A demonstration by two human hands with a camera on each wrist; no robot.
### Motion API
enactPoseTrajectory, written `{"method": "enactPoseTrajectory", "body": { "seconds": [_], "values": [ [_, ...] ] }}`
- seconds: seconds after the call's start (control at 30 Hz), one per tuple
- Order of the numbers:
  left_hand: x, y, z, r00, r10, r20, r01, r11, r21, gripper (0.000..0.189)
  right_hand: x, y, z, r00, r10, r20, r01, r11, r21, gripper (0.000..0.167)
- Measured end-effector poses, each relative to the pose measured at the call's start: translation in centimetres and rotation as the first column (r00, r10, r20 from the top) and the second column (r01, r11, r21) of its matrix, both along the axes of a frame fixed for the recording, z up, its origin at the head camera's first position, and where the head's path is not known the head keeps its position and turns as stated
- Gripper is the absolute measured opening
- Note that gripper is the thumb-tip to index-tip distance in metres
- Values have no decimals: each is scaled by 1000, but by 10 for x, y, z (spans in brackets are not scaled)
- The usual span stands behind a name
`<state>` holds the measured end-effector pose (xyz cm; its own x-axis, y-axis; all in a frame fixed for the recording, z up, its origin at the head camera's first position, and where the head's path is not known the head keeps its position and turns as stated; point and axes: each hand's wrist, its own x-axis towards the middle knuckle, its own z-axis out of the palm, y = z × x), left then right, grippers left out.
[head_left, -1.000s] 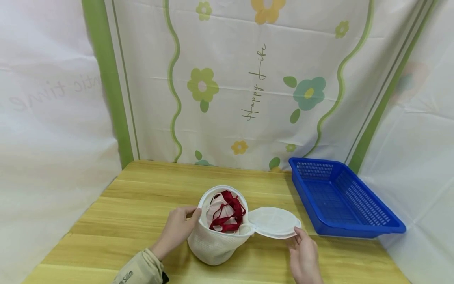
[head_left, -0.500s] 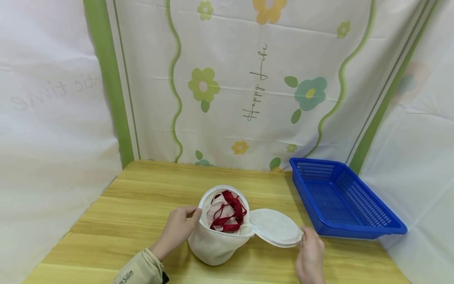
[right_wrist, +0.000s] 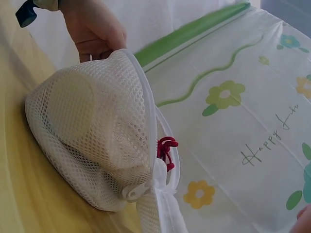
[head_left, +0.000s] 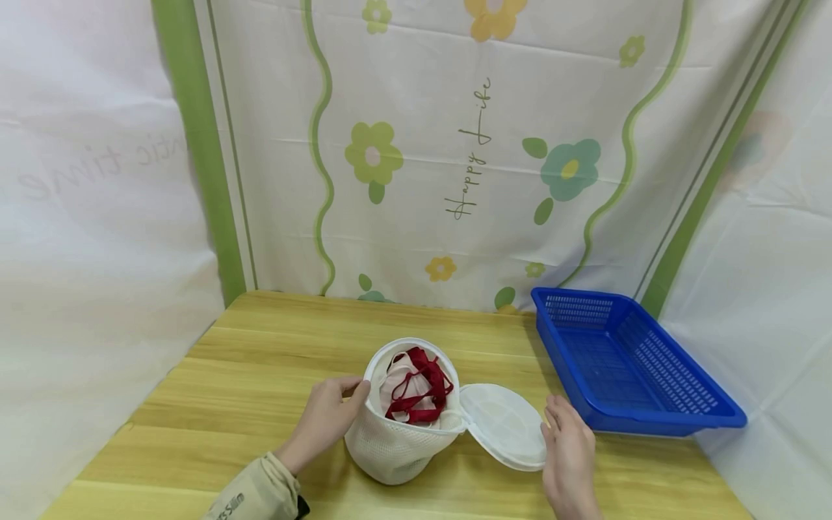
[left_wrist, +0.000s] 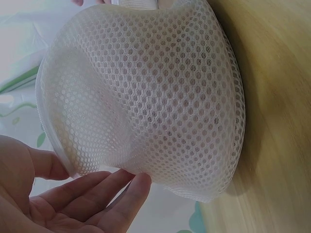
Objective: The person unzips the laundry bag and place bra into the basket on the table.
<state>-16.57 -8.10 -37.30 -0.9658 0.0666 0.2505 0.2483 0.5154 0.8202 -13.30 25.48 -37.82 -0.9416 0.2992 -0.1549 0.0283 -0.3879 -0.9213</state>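
Note:
A white mesh laundry bag (head_left: 396, 451) stands on the table with its round mouth unzipped, tipped toward the camera. Inside lies pale pink cloth (head_left: 406, 390) tangled with dark red straps (head_left: 429, 413). My left hand (head_left: 328, 415) pinches the left side of the bag's rim; in the left wrist view the thumb (left_wrist: 48, 164) presses there against the fingers. The round white lid (head_left: 503, 426) hangs out to the right, joined to the bag near the zipper pull (right_wrist: 135, 191). Beside the lid's right edge is my right hand (head_left: 568, 451), fingers extended and fingertips close to it.
A blue plastic basket (head_left: 630, 361) with slotted walls sits at the table's right side, just beyond the right hand. The wooden table (head_left: 279, 332) ends at a printed cloth backdrop (head_left: 416, 180), with white cloth hanging on both sides.
The lid has swung down toward the front. My right hand went from gripping its edge to extended fingers beside it, shifting slightly right. My left hand and the bag have barely moved.

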Motion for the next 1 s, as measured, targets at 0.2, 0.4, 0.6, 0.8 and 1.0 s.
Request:
{"method": "enactPoseTrajectory", "body": {
  "seconds": [0.2,0.4,0.6,0.8,1.0],
  "values": [
    [0,0,0,1000,-5,7,5,1000,-2,16,-10,-5,13,999,2,-43,0,999,36,55],
    [-1,0,1,1000,-8,3,8,1000,-3,16,-21,-12,23,997,24,-80,-16,996,90,47],
    [-1,-1,0,1000,-8,-2,8,1000,-4,15,-32,-17,29,992,79,-101,-64,988,143,42],
    [-1,-1,0,1000,-12,-6,12,1000,-6,15,-43,-24,32,991,86,-101,-63,974,218,42],
    [-2,-1,0,1000,-11,-8,11,1000,-9,15,-50,-30,33,988,116,-105,-80,950,300,43]
  ]
}}
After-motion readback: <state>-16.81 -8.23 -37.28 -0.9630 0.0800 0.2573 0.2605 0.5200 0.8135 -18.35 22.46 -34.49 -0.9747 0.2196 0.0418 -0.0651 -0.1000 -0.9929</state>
